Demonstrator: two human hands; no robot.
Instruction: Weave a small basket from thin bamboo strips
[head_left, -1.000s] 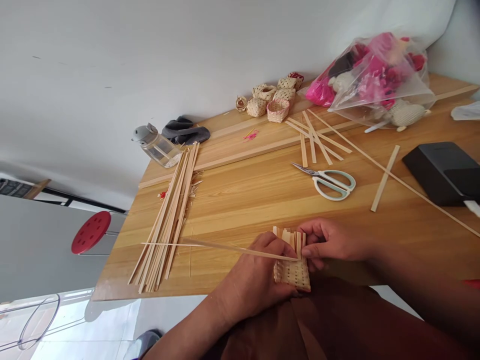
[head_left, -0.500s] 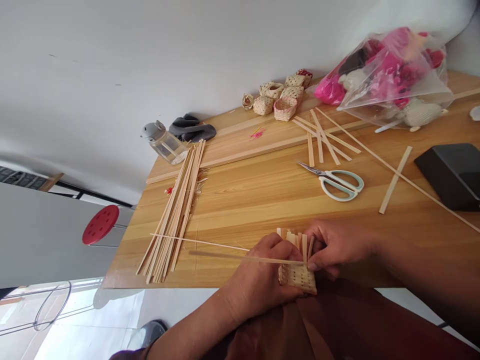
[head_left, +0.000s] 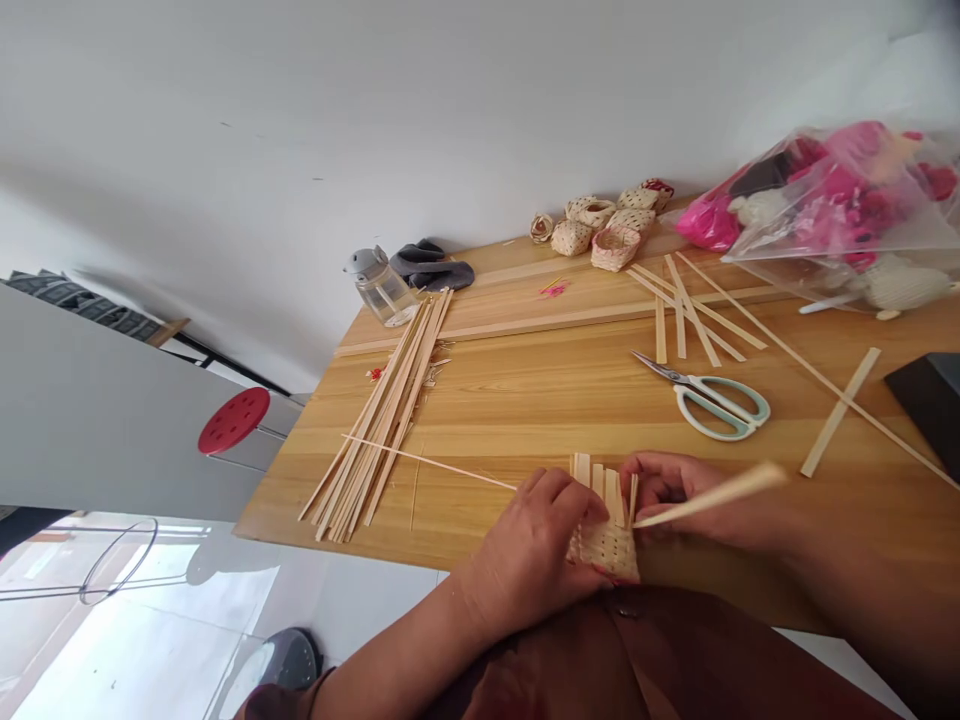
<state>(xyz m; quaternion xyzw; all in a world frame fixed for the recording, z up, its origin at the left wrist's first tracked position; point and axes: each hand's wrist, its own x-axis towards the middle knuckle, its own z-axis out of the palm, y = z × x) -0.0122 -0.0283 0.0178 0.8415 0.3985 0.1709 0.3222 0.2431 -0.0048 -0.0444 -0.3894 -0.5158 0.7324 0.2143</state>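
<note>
Near the table's front edge, my left hand (head_left: 536, 540) is closed around a small woven basket (head_left: 609, 548) with upright strip ends along its top. Part of its weave is hidden behind those fingers. My right hand (head_left: 679, 492) has its fingers curled at the basket's right corner, by the upright ends. From that corner a long flat weaving strip (head_left: 716, 494), blurred, points right across the right hand. A thin strip (head_left: 431, 461) lies to the left, its near end passing out of sight at my left hand.
Scissors (head_left: 720, 402) lie beyond my right hand, with loose cut strips (head_left: 697, 325) behind them. A bundle of long strips (head_left: 386, 430) lies left. Several small woven baskets (head_left: 615, 248), a water bottle (head_left: 382, 288) and a plastic bag (head_left: 832, 200) stand along the wall.
The long strip pointed left across my left hand; it now points right over my right hand. The view has shifted, so the table's things appear farther right. My left hand still holds the basket.
</note>
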